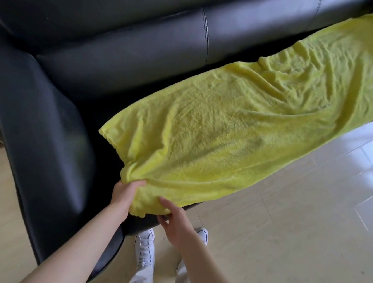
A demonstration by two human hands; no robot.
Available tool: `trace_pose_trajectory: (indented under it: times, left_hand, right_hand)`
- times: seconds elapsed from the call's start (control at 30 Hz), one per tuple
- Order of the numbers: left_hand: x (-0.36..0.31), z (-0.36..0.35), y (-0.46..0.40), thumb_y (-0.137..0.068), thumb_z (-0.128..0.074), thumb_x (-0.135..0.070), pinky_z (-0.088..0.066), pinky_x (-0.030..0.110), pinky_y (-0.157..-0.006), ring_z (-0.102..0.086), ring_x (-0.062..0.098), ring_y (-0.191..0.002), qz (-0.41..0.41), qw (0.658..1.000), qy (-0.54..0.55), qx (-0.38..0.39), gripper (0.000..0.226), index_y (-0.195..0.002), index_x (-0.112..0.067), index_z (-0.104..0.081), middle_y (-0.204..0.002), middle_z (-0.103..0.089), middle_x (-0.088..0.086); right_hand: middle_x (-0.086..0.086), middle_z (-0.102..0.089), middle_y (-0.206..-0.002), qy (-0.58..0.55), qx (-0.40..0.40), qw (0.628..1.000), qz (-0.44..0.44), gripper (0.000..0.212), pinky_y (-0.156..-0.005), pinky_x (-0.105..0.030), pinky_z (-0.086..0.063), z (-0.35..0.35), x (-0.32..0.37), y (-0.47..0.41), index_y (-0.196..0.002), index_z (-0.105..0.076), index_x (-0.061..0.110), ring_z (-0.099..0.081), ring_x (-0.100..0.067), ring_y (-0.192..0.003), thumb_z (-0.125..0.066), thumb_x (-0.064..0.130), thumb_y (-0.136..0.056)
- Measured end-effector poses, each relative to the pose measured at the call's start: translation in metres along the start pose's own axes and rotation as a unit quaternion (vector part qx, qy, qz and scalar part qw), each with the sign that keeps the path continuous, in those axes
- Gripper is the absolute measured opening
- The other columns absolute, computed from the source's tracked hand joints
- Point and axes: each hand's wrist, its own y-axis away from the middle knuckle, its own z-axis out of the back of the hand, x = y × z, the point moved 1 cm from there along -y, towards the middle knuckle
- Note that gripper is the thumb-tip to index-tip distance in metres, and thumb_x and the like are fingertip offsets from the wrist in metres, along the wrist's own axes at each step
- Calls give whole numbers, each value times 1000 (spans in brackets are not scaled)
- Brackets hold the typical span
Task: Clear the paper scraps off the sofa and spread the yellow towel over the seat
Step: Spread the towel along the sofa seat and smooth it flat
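Pale wood-look flooring [284,253] runs under a black leather sofa [121,50], whose seat is now almost wholly covered by the yellow towel [239,128], stretched from the near left corner to the far right end. No paper scraps show anywhere on the cushions, so the clearing part of the job looks done and the spreading is in its last adjustments.

Soft, light terry by the look of it, the towel lies rumpled, with ridges gathered toward the far right, and it should drape and slide readily on the slick leather rather than hold a shape. Corners and hems are the sensible places to take it; a tug along the length would probably pull the wrinkles flat, though the cloth could slip off the front lip.

At the near left, a strip of bare black seat remains between the towel's short edge and the padded armrest [45,132], leaving room to draw the cloth that way. Its long near edge overhangs the front of the seat above open floor.

The left hand [123,194] grips the bunched near corner, fingers curled into the fabric. The right hand [177,225] sits just beside it at the hem, fingers [163,202] loosely spread and touching the towel without pinching. White sneakers [145,249] stand close against the sofa front.
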Motion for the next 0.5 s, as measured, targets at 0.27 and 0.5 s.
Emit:
trace_pose_trajectory:
  times: [0.27,0.5]
  left_hand:
    - [-22,3,21,-85,-68,-23,-50,41,-85,-62,30,-97,-206,957,-162,-128,32,-110,-8,-56,-104,-64,7]
    - [-34,0,24,-87,-61,-23,-46,35,-70,-62,31,-89,-285,887,-317,-178,23,-101,-12,-46,-99,-62,10]
  right_hand:
    - [-4,-63,-94,71,-199,973,90,14,-85,-35,-53,-44,21,16,-92,-56,14,-61,-18,-85,-63,27,-90]
    - [22,-65,-88,194,-263,905,271,17,-65,-15,-43,-79,30,25,-107,-49,37,-58,-1,-74,-52,27,-94]
